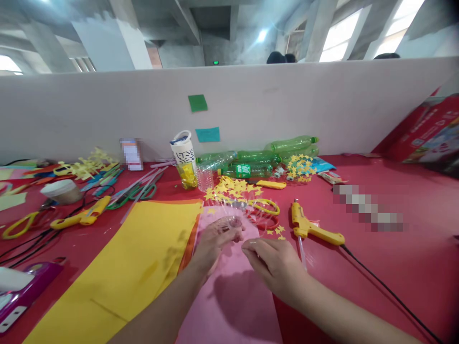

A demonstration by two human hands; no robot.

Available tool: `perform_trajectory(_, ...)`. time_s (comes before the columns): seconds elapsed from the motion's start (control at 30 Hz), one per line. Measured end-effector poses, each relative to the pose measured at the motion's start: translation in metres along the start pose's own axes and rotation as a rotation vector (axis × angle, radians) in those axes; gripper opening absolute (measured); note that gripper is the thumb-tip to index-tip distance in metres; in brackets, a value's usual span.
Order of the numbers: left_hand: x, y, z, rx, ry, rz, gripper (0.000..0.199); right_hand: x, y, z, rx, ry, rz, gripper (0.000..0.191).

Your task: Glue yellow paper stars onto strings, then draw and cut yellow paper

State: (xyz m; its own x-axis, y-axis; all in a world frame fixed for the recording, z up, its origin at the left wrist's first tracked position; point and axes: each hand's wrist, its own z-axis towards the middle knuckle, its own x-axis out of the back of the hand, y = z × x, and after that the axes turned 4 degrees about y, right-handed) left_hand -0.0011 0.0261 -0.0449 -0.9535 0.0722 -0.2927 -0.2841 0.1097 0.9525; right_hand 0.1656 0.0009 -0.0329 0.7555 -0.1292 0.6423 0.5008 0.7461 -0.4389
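Note:
My left hand [220, 231] is closed around a clear cut plastic piece [233, 205], whose thin see-through strips fan out above the fingers. Close by on the right, my right hand [278, 263] pinches thumb and forefinger together; what lies between them, if anything, is too small to make out. Both hands hover over a pink sheet [233, 310]. Just beyond them lie a heap of yellow paper stars [229, 187], yellow-handled scissors [267, 206] and a red-handled pair [268, 224]. A yellow glue gun [301, 224] rests to the right of my right hand.
Yellow sheets [143, 248] cover the table's left front. Green plastic bottles [258, 157] and a white patterned cup [183, 153] stand or lie along the partition [143, 105]. Another glue gun [84, 217] and a purple power strip [32, 291] sit left; a cord [387, 291] trails right.

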Motion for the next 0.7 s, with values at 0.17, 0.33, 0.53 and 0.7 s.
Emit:
perform_trajectory(0.17, -0.001, 0.003, 0.001, 0.008, 0.027, 0.081, 0.025, 0.002, -0.003, 0.003, 0.036, 0.010, -0.061, 0.023)
perform_trajectory(0.33, -0.002, 0.002, 0.002, 0.003, 0.053, 0.067, 0.027, 0.011, -0.005, 0.006, 0.104, 0.117, -0.158, 0.019)
perform_trajectory(0.53, 0.005, -0.006, 0.003, 0.025, 0.068, 0.058, 0.032, 0.014, -0.006, 0.003, 0.086, 0.133, -0.138, 0.020)
perform_trajectory(0.7, 0.008, -0.009, 0.005, 0.040, 0.026, 0.039, 0.032, 0.017, -0.007, 0.004, 0.046, 0.136, -0.104, 0.021)
